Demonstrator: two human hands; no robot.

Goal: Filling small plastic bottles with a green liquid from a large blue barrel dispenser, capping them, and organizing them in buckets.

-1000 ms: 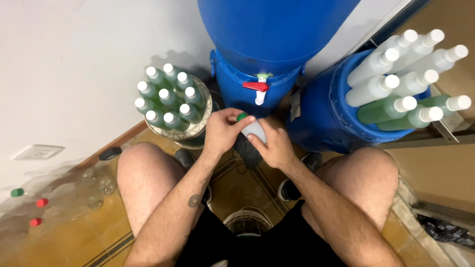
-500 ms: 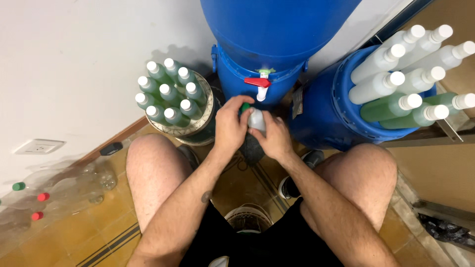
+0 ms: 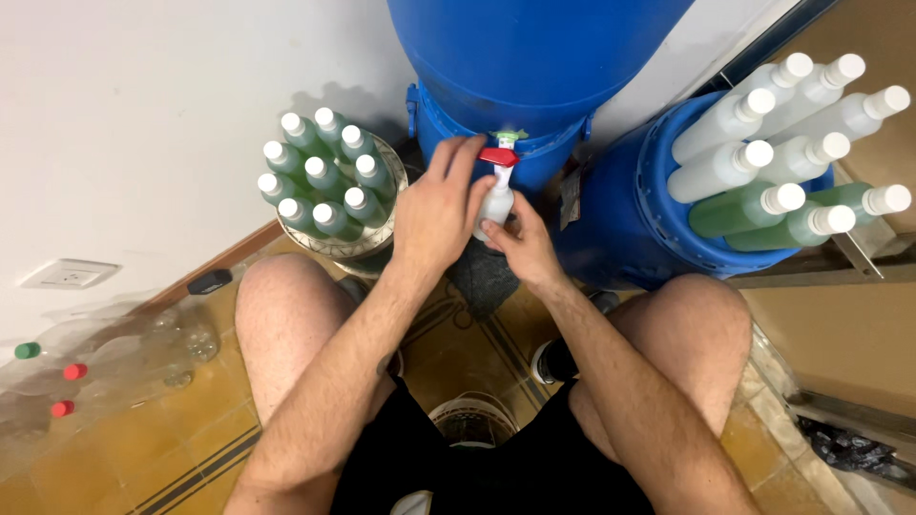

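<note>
Floor, far left: clear empty plastic bottles (image 3: 114,358) lying on the yellow tiled floor (image 3: 191,448), with 1 green and 2 red caps showing; well apart from both hands.
Left stack: 9 green liquid bottles with white caps (image 3: 320,176), upright and packed together in a round metal-rimmed bucket (image 3: 367,243), just beside the left hand.
Left hand (image 3: 439,205): fingers stretched up to the red tap lever (image 3: 498,156) on the large blue plastic drum (image 3: 525,67); fingertips touch or nearly touch the lever. Not curled round anything I can see.
Bottle: small white plastic bottle (image 3: 496,205) upright under the tap, neck just below the spout, between the 2 hands.
Right hand (image 3: 523,243): fingers wrapped on the bottle's lower body, closed on it from the right and below; the top of the bottle stands clear above that grip.
Below: dark cloth (image 3: 482,277) under the hands, between the knees.
Right stack: white and green capped bottles (image 3: 792,162) lying tilted in a second blue drum (image 3: 649,229), apart from the hands.
Risk 1: neck off-centre under the spout, so liquid would run down the outside onto hand and cloth.
Risk 2: a low hold leaves the bottle free to tip if the left hand bumps it.
Risk 3: overfilling; the opaque white wall hides the level.
</note>
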